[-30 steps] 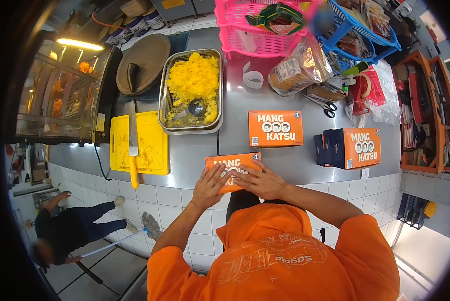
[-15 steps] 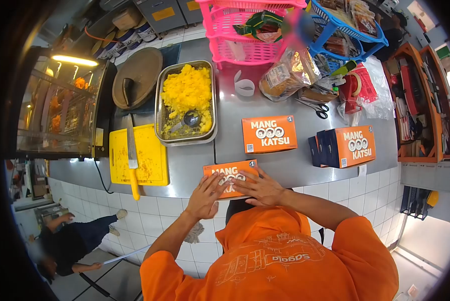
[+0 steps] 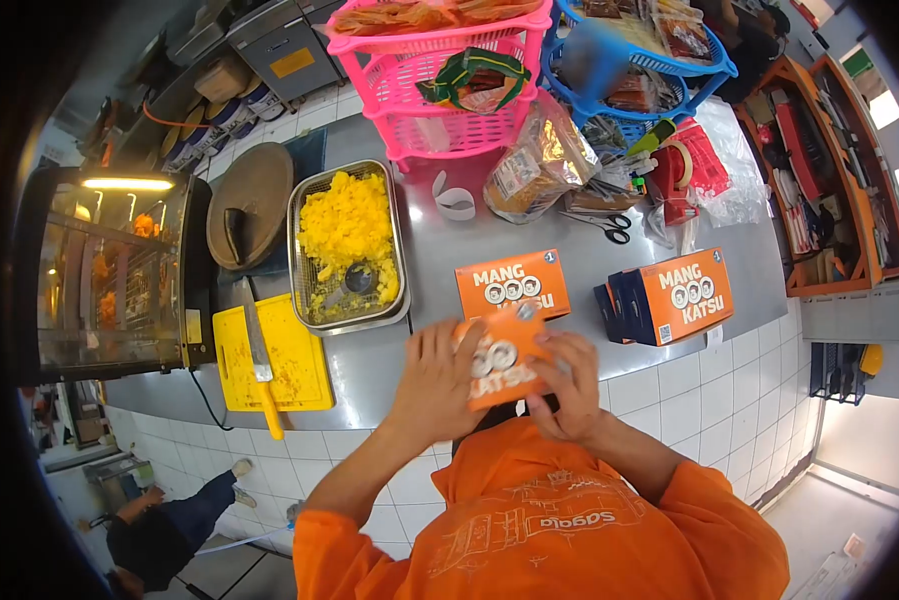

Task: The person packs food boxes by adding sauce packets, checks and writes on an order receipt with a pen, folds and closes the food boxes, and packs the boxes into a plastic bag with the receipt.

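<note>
Between my two hands is an orange cardboard food box (image 3: 499,362) printed "MANG KATSU", held tilted in front of my chest at the counter's near edge and slightly blurred. My left hand (image 3: 434,385) grips its left side. On its right side, the curled fingers of my right hand (image 3: 569,385) press on the edge. A second orange box (image 3: 512,285) lies just behind it on the steel counter. To the right, another orange box with dark blue sides (image 3: 681,293) stands beside folded dark blue ones.
A yellow cutting board (image 3: 299,355) with a knife (image 3: 257,345) lies left, near a metal tray (image 3: 402,285) of yellow crumbly food. Pink (image 3: 449,140) and blue (image 3: 659,65) racks stand behind. Scissors (image 3: 617,230) lie by a tape dispenser (image 3: 677,190). A person (image 3: 169,535) stands lower left.
The box under my hands has come up off the counter and tilted. My hands have moved from lying on its top to gripping its sides. The camera view has shifted a little.
</note>
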### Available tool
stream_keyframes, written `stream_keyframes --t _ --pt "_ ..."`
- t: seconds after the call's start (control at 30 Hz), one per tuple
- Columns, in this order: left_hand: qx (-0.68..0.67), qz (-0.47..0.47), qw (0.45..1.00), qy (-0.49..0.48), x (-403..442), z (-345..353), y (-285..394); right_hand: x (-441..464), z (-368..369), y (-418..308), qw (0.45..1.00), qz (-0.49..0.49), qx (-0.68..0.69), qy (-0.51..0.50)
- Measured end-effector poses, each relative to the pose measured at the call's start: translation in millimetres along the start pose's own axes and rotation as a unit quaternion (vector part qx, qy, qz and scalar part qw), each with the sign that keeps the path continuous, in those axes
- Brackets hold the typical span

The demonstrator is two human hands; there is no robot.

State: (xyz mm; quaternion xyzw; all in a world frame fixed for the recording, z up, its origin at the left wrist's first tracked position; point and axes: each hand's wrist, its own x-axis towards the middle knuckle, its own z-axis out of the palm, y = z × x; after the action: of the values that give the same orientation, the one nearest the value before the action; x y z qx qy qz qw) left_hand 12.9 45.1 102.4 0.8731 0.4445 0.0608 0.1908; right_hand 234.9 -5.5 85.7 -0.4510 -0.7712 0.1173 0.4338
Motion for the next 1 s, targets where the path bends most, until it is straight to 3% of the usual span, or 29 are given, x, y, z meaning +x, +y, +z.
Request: stream_keyframes --t 0.17,0.27,0.4,0.53,0.63,0.73,0.77,0.87,0.9,0.97,1.0 --pt "0.074 0.059 0.992 0.08 96.7 9.9 5.0 37.1 -7.4 18.3 0.998 0.019 -0.054 0.029" --pt "0.047 0.026 0.999 -0.007 122.0 35.4 -10.0 33.4 -7.9 34.4 0.998 0.049 -0.04 -0.002" --pt "-0.011 0.051 0.995 0.083 119.8 28.5 -23.6 15.8 -19.3 32.9 0.996 0.079 0.0 -0.036" --pt "-0.196 -0.112 0.951 0.211 175.6 20.5 -81.5 7.8 -30.4 27.6 0.992 0.101 0.043 -0.065" --pt "-0.022 -0.129 0.983 0.125 207.8 22.3 -114.5 14.5 -37.5 31.4 0.99 0.091 0.069 -0.086" --pt "0.208 -0.071 0.968 0.121 215.0 54.2 -143.6 23.0 -42.2 38.0 0.989 0.071 0.092 -0.091" --pt "0.192 -0.082 0.966 0.149 214.3 55.7 -146.8 24.8 -45.1 39.9 0.989 0.067 0.097 -0.09" --pt "-0.077 -0.105 0.969 0.211 190.0 8.3 -107.9 32.4 -53.0 42.2 0.989 0.049 0.113 -0.087" --pt "-0.198 -0.101 0.952 0.209 174.5 -16.6 -84.0 36.3 -54.7 40.6 0.98 0.087 0.155 -0.091" --pt "-0.446 -0.125 0.872 0.157 140.4 -53.6 -38.2 43.5 -54.3 34.7 0.951 0.163 0.239 -0.103" --pt "-0.56 -0.133 0.807 0.131 125.2 -63.7 -21.9 46.4 -49.1 33.5 0.906 0.232 0.343 -0.091"
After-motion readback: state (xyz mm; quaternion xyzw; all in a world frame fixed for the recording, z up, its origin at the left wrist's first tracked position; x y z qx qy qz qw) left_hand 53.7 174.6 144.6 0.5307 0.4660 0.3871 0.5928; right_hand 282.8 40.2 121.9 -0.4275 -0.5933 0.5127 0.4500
